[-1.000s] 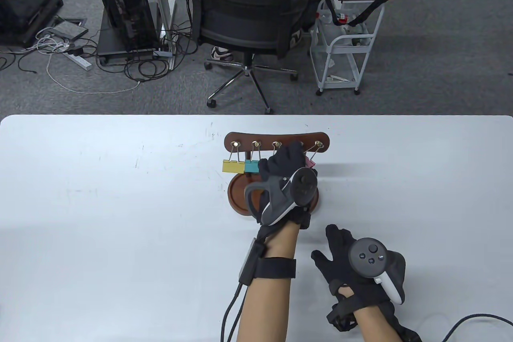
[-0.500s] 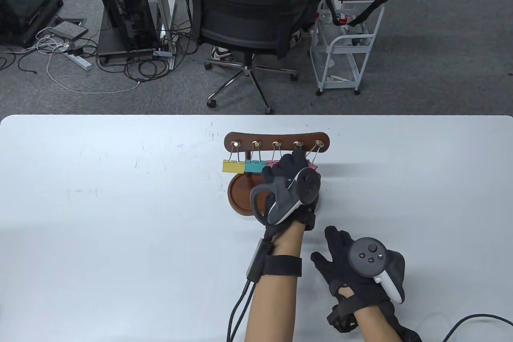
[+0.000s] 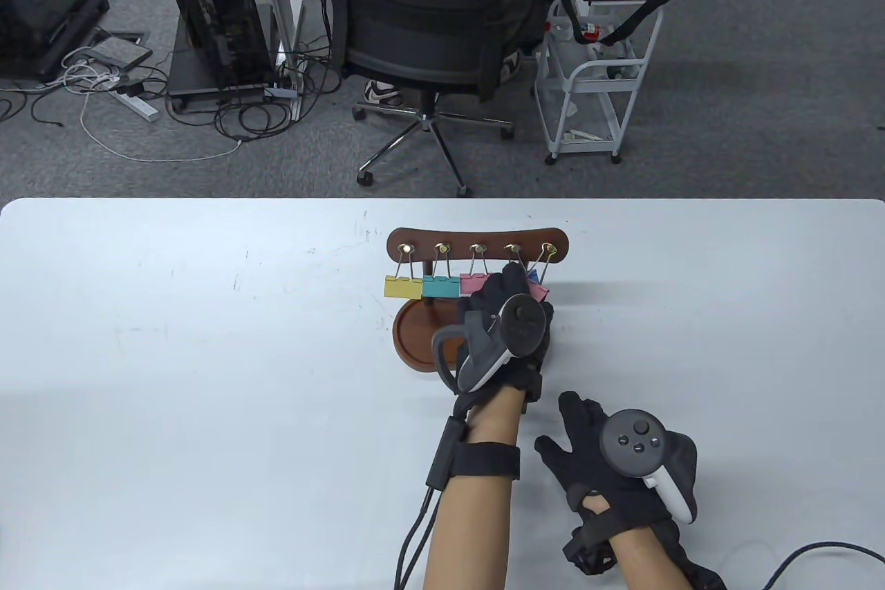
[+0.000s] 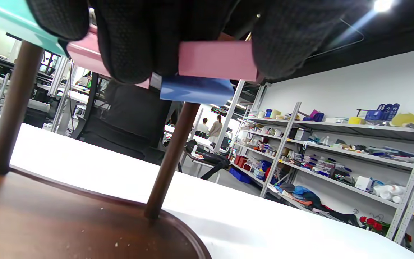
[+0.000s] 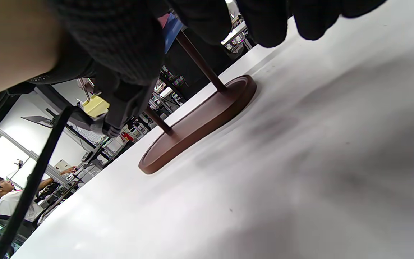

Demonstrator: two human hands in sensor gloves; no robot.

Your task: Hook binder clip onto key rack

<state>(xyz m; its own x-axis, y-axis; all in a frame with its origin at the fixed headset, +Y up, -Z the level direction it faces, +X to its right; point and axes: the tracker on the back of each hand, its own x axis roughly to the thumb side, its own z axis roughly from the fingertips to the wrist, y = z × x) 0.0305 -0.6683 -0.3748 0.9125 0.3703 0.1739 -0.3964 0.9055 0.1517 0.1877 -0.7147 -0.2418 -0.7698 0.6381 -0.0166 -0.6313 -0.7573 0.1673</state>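
Note:
The brown wooden key rack (image 3: 477, 238) stands at the table's middle on a round base (image 3: 415, 341). A yellow clip (image 3: 402, 286), a teal clip (image 3: 440, 286) and a pink clip (image 3: 473, 283) hang from its three left hooks. My left hand (image 3: 511, 280) reaches under the fourth hook. In the left wrist view its fingers (image 4: 131, 46) pinch a second pink binder clip (image 4: 216, 59). A blue clip (image 4: 196, 90) hangs just behind it. The blue clip (image 3: 534, 277) hangs from the far right hook. My right hand (image 3: 588, 438) lies open and empty on the table.
The rack's two thin posts (image 4: 167, 162) rise from the base (image 4: 67, 223) right under my left hand. The base (image 5: 199, 126) also shows in the right wrist view. A glove cable (image 3: 795, 559) lies at the front right. The white table's far edge (image 3: 442, 200) lies behind the rack.
My left hand has moved right and a little toward me, uncovering the pink clip on the third hook. The blue clip now shows beside my fingers. My right hand has not moved.

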